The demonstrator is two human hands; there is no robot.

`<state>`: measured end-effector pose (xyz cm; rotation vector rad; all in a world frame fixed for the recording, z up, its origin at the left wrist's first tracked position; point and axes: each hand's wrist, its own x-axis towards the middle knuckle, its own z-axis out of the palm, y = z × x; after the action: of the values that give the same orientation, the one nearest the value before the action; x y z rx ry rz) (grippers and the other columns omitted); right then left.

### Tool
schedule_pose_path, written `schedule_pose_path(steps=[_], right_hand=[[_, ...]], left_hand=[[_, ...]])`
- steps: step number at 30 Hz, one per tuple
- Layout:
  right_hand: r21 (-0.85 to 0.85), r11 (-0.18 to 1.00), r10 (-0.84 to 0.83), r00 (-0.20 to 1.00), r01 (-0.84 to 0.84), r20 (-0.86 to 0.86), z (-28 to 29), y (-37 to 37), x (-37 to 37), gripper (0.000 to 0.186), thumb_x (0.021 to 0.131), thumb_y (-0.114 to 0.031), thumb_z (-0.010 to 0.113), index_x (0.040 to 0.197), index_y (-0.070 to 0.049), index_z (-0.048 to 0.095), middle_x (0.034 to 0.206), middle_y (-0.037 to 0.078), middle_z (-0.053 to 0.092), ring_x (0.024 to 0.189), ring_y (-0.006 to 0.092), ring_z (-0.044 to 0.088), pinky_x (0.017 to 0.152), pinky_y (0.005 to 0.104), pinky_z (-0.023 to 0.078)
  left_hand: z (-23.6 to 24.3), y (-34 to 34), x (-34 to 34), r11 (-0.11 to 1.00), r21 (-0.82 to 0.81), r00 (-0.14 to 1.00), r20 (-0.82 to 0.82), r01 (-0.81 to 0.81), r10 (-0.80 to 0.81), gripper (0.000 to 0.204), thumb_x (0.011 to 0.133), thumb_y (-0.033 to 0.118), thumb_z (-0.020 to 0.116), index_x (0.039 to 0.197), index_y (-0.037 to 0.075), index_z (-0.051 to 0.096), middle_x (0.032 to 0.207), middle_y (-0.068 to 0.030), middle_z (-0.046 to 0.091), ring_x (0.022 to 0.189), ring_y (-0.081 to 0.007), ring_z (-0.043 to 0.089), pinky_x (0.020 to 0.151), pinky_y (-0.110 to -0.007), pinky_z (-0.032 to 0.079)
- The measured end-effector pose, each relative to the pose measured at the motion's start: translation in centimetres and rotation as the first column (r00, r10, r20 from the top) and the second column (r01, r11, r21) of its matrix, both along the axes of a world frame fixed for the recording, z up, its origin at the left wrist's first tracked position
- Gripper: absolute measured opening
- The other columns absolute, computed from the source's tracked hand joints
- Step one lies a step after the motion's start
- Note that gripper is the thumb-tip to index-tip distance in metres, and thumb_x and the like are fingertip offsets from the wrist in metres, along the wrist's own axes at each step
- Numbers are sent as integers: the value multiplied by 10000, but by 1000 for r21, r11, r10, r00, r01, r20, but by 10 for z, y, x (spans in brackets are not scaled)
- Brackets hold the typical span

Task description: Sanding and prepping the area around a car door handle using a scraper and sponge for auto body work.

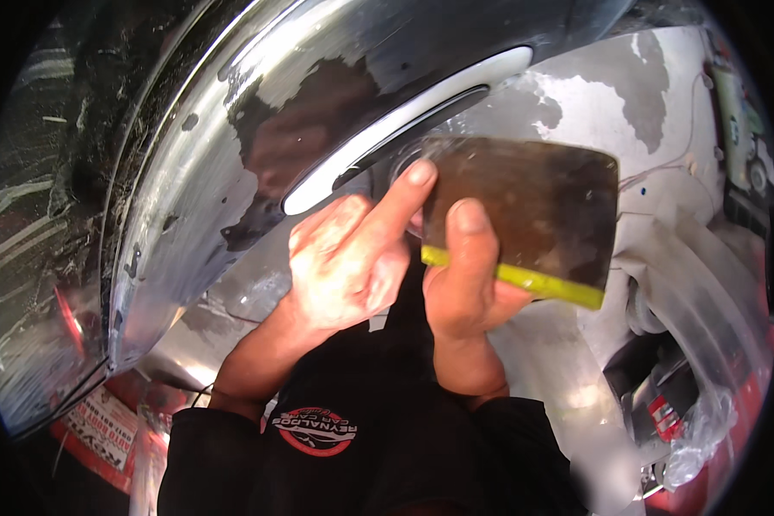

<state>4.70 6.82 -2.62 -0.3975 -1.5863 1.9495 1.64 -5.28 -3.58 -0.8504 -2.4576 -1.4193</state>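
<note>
One right hand (463, 279) clasps dark pad (542, 206); left hand (348, 262) half-curled, index extended.

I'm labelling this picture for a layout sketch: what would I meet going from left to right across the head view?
Streaked dark window → left hand → dark board with a yellow edge, held in the right hand → crumpled clear plastic.
</note>
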Motion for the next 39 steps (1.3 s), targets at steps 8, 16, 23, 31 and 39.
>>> schedule_pose_path(steps=[8, 16, 23, 31, 39], right_hand=[[14, 983, -183, 975, 182, 125, 16, 17, -30, 294, 861, 5, 627, 1149, 58, 652, 1059, 134, 715, 911, 208, 693, 801, 314, 558], [16, 990, -141, 965, 141, 220, 16, 15, -30, 342, 847, 18, 620, 1185, 62, 646, 1080, 143, 721, 945, 220, 709, 823, 328, 582], [-60, 984, -159, 978, 168, 135, 19, -12, -27, 157, 888, 71, 639, 1039, 49, 672, 982, 90, 729, 851, 171, 690, 755, 291, 543], [203, 978, 37, 997, -52, 74, 14, -38, -6, 177, 904, 57, 631, 1068, 63, 697, 957, 110, 739, 818, 187, 706, 730, 274, 545], [226, 928, 261, 949, -297, 174, 10, -49, 12, 324, 942, 36, 591, 1262, 83, 583, 1091, 148, 725, 986, 220, 704, 887, 326, 559]], left_hand=[[16, 32, -21, 994, -103, 994, 110, 23, -12, 719, 750, -85, 636, 1455, 48, 583, 671, -42, 520, 521, -210, 522, 506, -358, 467], [26, 28, -18, 998, -62, 971, 238, 3, 12, 690, 771, -181, 529, 1429, 10, 601, 734, -105, 615, 613, -195, 603, 641, -287, 526], [28, 0, -2, 990, -135, 950, 305, -25, 65, 687, 757, -165, 541, 1422, -4, 602, 773, -106, 654, 622, -204, 636, 655, -289, 545], [11, -38, 18, 998, -19, 968, 246, -54, 57, 511, 842, -177, 535, 1341, -109, 621, 791, -155, 683, 657, -180, 665, 674, -264, 547], [5, -60, 26, 993, 30, 976, 189, -117, 109, 657, 718, -179, 576, 1347, -11, 668, 682, -76, 629, 534, -192, 599, 537, -325, 526]])
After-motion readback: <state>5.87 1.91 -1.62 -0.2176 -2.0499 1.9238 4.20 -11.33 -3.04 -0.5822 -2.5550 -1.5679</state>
